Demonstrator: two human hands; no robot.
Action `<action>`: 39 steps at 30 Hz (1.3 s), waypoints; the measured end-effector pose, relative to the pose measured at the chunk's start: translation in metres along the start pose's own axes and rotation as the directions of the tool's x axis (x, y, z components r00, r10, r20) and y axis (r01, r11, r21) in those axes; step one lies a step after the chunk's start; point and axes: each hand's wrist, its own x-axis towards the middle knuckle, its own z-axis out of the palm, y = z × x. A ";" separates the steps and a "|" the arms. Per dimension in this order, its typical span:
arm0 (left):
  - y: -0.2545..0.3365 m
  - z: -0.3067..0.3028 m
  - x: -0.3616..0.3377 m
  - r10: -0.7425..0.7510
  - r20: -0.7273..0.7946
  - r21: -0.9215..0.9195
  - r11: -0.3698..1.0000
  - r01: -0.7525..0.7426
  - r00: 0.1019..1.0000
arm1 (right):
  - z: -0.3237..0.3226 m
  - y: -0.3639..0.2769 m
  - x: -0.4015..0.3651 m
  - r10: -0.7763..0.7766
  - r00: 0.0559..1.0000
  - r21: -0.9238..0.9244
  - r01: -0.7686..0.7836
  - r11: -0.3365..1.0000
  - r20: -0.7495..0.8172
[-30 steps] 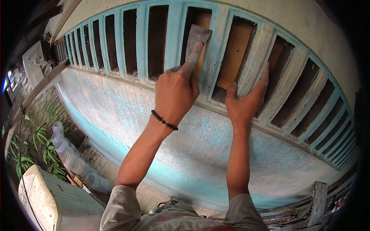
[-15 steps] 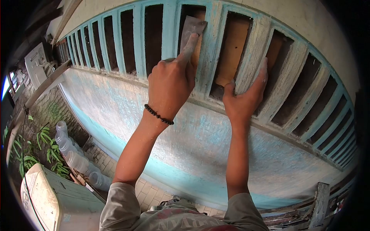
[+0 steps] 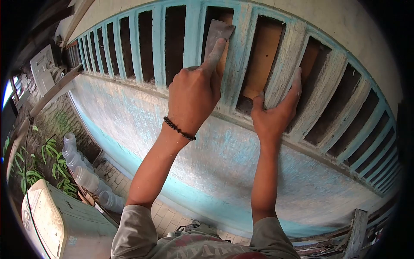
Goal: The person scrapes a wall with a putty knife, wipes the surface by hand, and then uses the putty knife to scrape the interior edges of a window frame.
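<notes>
Fingers (image 3: 214,54) of the left hand (image 3: 194,97) clenched on a scraper (image 3: 219,32) at the grille (image 3: 159,43); right hand (image 3: 274,114) gripping a slat (image 3: 284,56).
Left index finger lies extended along the scraper's back, the other fingers curled round its handle. The blade sits flat near the top of the grille, against a worn blue bar. Compared with one second earlier, blade and left hand stand slightly higher on the grille; against half a second ago, little change. Right hand unchanged: thumb and fingers wrapped round the same slat, low on the grille, right of the scraper. Beaded bracelet (image 3: 179,128) on the left wrist, below the grille, over the scraped wall (image 3: 207,168).
</notes>
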 end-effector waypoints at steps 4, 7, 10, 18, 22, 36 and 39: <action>-0.007 0.006 0.018 0.070 -0.088 0.012 0.998 -0.069 0.994 | 0.000 -0.001 -0.001 0.012 1.000 0.000 -0.012 1.000 0.001; -0.001 0.007 0.033 0.066 -0.109 0.031 0.998 -0.063 0.992 | -0.001 -0.004 0.001 0.019 1.000 -0.008 -0.019 1.000 0.007; 0.010 0.001 0.019 0.056 -0.085 0.009 0.998 -0.056 0.995 | -0.002 -0.004 0.000 0.032 0.999 0.009 -0.032 0.999 0.017; 0.016 0.007 0.026 0.072 -0.072 -0.066 0.995 -0.077 0.995 | -0.004 -0.004 0.000 0.053 0.998 0.045 -0.054 0.998 0.029; 0.005 0.009 0.028 0.059 -0.038 -0.330 0.942 -0.068 0.998 | -0.005 -0.001 0.000 0.040 0.999 0.042 -0.041 0.998 0.034; 0.002 0.000 -0.031 -0.041 0.251 -0.633 0.749 0.196 0.967 | -0.004 -0.004 0.002 0.005 1.000 -0.034 -0.004 0.999 0.029; 0.003 0.005 -0.014 -0.035 0.238 -0.691 0.696 0.195 0.971 | -0.003 -0.002 0.001 0.004 1.000 0.005 -0.004 1.000 0.030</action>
